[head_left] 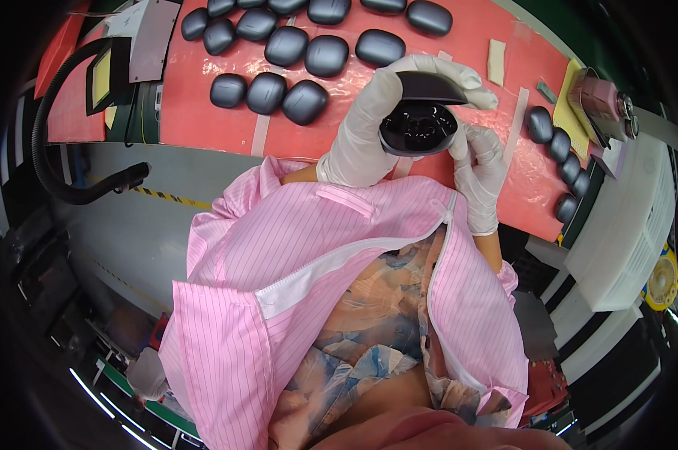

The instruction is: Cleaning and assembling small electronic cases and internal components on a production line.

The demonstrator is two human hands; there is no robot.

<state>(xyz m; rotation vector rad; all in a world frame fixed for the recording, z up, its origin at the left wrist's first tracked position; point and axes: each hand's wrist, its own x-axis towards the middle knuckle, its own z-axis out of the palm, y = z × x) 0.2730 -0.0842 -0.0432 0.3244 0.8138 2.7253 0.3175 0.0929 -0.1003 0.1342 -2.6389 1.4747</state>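
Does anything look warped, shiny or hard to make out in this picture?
In the head view, edges bend toward a blackened rim; in the same head view, glare streaks the red mat and small bright reflections dot the open dark case; also in the head view, the lower-left background is dim, its details hard to read.

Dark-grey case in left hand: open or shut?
Open. The rounded dark-grey case in the white-gloved left hand has its lid raised, exposing a glossy black interior.
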